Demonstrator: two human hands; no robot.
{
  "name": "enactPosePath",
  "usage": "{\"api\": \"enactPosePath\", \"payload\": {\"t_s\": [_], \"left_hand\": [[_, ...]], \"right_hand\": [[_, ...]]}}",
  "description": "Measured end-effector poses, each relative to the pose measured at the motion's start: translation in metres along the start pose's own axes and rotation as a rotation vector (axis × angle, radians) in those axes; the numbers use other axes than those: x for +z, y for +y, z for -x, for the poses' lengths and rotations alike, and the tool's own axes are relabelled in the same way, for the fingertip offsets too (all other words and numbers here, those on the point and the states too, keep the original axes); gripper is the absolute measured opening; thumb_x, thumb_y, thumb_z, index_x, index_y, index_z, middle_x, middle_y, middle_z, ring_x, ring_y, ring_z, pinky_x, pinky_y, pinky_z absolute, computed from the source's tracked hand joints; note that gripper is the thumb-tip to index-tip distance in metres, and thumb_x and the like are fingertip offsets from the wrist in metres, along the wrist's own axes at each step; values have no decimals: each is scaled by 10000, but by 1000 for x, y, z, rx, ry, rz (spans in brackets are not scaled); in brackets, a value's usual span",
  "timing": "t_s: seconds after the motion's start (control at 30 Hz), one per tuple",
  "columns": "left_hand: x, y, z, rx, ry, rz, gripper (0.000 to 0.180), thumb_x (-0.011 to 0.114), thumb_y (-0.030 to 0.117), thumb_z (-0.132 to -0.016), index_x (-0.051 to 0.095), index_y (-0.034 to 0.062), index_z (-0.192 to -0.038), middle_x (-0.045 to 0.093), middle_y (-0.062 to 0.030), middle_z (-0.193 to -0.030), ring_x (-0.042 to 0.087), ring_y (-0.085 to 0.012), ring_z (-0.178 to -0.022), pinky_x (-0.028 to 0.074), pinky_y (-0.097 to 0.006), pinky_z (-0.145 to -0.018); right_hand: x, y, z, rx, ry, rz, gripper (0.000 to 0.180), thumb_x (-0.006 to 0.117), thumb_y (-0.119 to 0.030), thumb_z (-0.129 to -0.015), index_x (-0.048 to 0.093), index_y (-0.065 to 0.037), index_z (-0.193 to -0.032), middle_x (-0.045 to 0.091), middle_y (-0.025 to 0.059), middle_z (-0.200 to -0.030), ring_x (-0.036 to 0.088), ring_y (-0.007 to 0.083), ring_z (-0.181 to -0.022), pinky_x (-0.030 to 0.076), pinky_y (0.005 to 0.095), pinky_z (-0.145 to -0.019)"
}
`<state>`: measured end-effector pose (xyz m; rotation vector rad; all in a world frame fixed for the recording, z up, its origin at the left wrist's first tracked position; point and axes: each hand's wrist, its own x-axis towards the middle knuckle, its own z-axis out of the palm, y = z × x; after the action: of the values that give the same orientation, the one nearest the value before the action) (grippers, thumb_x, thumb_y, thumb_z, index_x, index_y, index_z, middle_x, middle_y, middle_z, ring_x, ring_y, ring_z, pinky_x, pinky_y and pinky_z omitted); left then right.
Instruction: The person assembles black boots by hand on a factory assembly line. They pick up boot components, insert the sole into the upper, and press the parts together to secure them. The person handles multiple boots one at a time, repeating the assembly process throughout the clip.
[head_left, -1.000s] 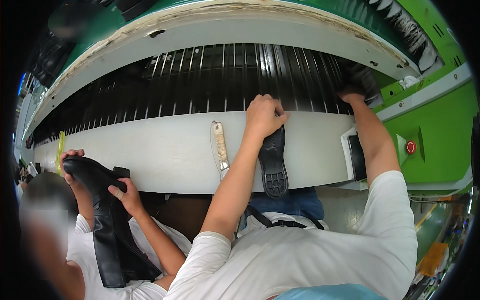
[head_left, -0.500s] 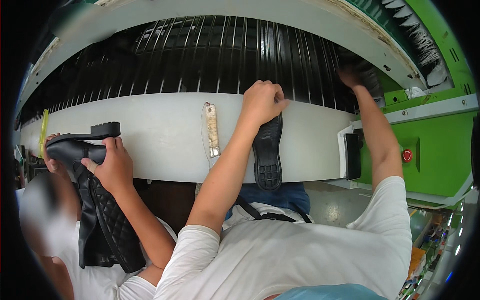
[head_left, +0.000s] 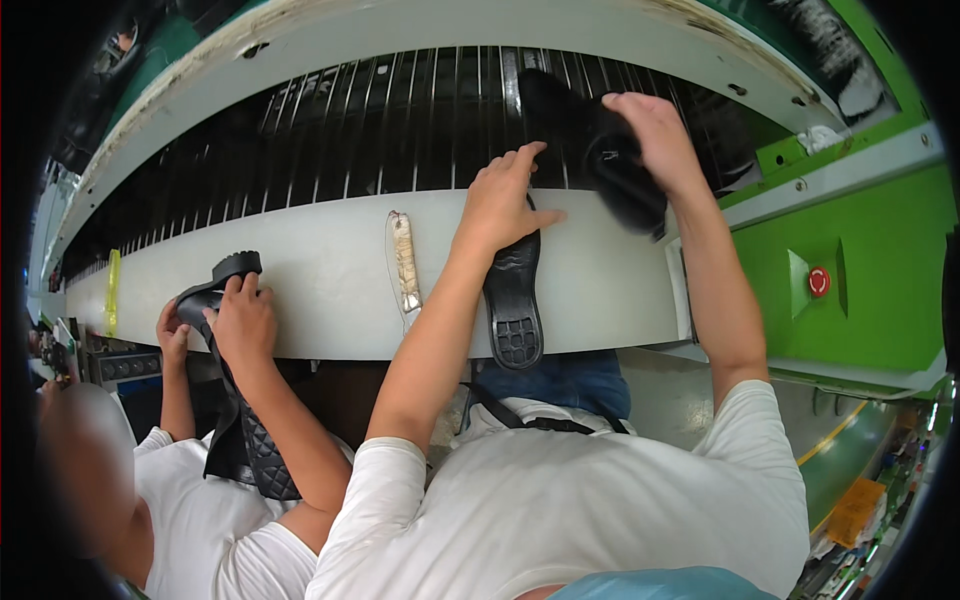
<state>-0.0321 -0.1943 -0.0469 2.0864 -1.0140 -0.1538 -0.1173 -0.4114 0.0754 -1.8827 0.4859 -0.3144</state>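
Observation:
A black shoe sole [head_left: 513, 300] lies tread-up across the white ledge [head_left: 300, 290], its end hanging over the near edge. My left hand [head_left: 505, 195] presses on the sole's far end with fingers spread. My right hand [head_left: 650, 140] grips a black shoe [head_left: 610, 175] and holds it tilted above the slatted black conveyor [head_left: 350, 130], just right of my left hand. Part of the shoe is hidden under my fingers.
A narrow pale strip-shaped tool [head_left: 405, 262] lies on the ledge left of the sole. At the left, a co-worker's hands [head_left: 240, 315] hold a black quilted boot [head_left: 250, 440] against the ledge's edge. A green machine housing [head_left: 870, 250] with a red button [head_left: 819, 281] stands at the right.
My right hand has come in from the far right carrying the black shoe toward the middle. My left hand stays on the sole. The co-worker's boot has shifted against the ledge.

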Motion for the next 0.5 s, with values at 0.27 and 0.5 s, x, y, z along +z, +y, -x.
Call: {"api": "enactPosePath", "payload": {"t_s": [0.27,0.5], "left_hand": [[-3,17,-10,5,228,297,1512,1140,426,-544,295,73,-1747,437,-271,-1660,609,-458,-1429,568,-532,-1154],[-13,106,39,451,174,250,1365,1121,317,-596,361,19,-1691,531,-222,-1567,578,-387,-1453,523,-501,-1194]], "right_hand": [[-15,-37,58,-323,-113,-212,361,672,-354,-1100,796,-56,-939,629,-67,-731,517,12,-602,391,238,-520],[-52,-92,107,-175,-275,-546,324,671,-345,-1114,776,-40,-1081,637,-19,-754,521,33,-544,319,219,-424]]}}
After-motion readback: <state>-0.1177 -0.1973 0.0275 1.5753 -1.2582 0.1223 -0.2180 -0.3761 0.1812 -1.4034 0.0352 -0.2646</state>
